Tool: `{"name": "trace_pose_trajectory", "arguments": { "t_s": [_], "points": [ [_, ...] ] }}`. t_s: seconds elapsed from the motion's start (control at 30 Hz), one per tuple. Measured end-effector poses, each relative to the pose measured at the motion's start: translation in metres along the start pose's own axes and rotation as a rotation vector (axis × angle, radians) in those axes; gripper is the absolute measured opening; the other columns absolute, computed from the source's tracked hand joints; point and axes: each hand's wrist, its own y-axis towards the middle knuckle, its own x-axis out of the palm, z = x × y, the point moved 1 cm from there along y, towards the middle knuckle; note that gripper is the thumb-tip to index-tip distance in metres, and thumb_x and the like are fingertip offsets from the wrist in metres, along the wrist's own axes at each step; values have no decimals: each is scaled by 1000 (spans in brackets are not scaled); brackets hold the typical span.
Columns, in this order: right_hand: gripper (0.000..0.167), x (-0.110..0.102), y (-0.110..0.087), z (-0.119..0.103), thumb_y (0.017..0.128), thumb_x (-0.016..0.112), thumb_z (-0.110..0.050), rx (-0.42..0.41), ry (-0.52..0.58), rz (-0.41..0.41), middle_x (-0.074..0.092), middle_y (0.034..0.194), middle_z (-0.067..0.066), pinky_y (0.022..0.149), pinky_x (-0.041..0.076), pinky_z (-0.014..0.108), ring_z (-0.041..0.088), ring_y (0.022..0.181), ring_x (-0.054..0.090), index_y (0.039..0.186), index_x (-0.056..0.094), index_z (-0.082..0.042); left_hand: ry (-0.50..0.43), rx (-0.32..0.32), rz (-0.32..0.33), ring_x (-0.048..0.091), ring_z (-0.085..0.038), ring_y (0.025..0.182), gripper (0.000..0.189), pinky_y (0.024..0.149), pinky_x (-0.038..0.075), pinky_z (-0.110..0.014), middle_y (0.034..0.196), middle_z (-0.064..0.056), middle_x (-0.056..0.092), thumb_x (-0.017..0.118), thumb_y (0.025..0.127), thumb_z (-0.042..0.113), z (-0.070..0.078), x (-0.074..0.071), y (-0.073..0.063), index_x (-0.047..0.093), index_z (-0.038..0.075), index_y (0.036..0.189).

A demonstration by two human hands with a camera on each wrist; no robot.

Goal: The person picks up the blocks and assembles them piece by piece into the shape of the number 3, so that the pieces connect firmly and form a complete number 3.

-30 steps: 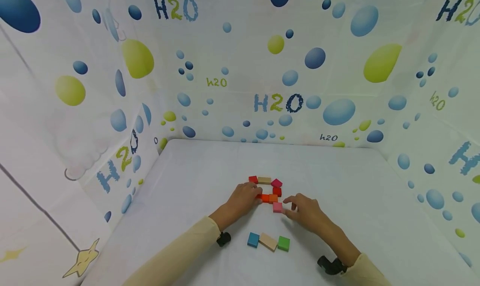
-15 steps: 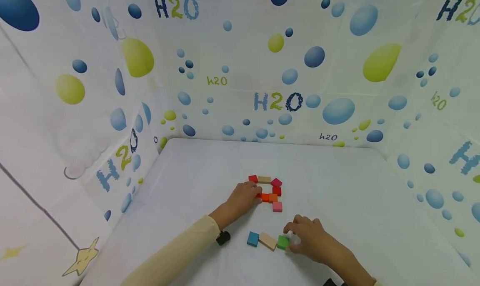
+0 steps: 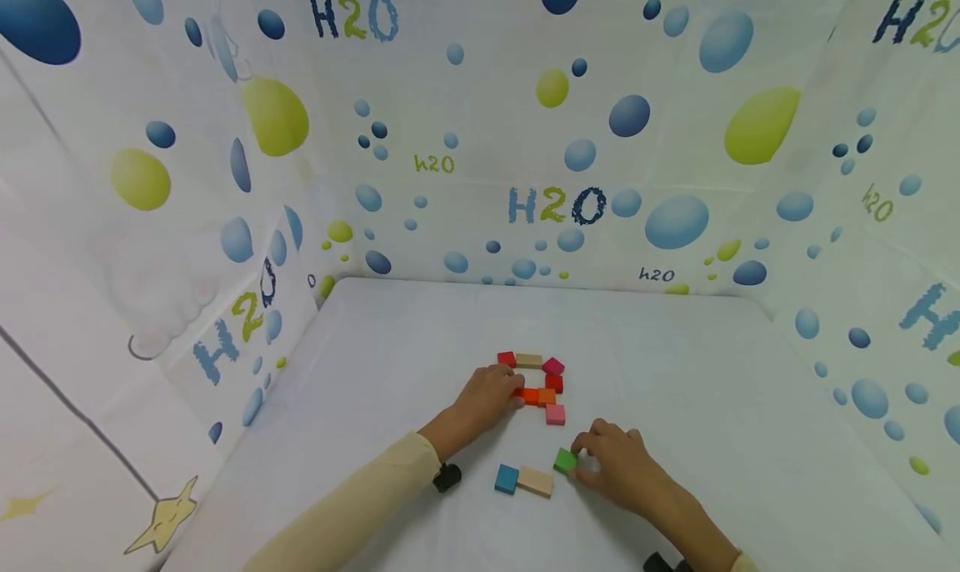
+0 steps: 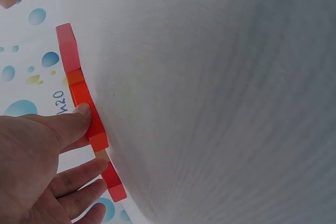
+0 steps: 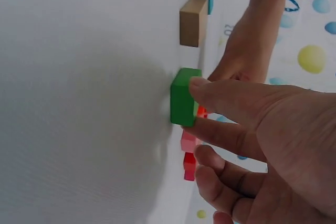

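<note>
My right hand [image 3: 618,468] pinches a green block [image 3: 566,461] between thumb and index finger; the right wrist view shows this green block [image 5: 184,98] low over or on the white surface. My left hand [image 3: 487,398] stays at the left end of an orange-red block [image 3: 529,397], its thumb and index finger gripping it; in the left wrist view the thumb lies on this orange-red block [image 4: 89,116]. Joined to its right are an orange block [image 3: 547,397] and a pink block [image 3: 555,414]. A red block [image 3: 554,383] sits just beyond the orange one.
Farther back lie a red block [image 3: 507,358], a wooden block [image 3: 528,361] and a magenta block [image 3: 553,366]. Nearer me, a blue block [image 3: 506,479] touches a wooden block [image 3: 536,481]. A white cloth [image 3: 420,330] covers the table, with printed curtains [image 3: 480,122] around it.
My right hand has left the pink block, come toward me and taken the green block. It has moved that block slightly away from the wooden one. My left hand has stayed put.
</note>
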Motion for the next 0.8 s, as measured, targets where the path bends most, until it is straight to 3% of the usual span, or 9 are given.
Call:
{"name": "trace_pose_trajectory", "arguments": {
  "t_s": [0.3, 0.8],
  "points": [
    [26, 7, 13, 4, 82, 91, -34, 27, -19, 90, 60, 87, -4, 76, 46, 41, 13, 82, 59, 97, 75, -19, 5, -3, 6, 62, -23, 125, 30, 111, 51, -44, 128, -6, 71, 76, 99, 32, 2, 1, 0, 72, 18, 126],
    [25, 6, 19, 1, 84, 90, -27, 34, 16, 123, 59, 84, -4, 74, 43, 38, 12, 79, 59, 101, 77, -16, 5, -5, 2, 62, -23, 124, 32, 111, 51, -44, 128, -6, 71, 76, 99, 31, 5, -2, -2, 72, 17, 127]
  ]
}}
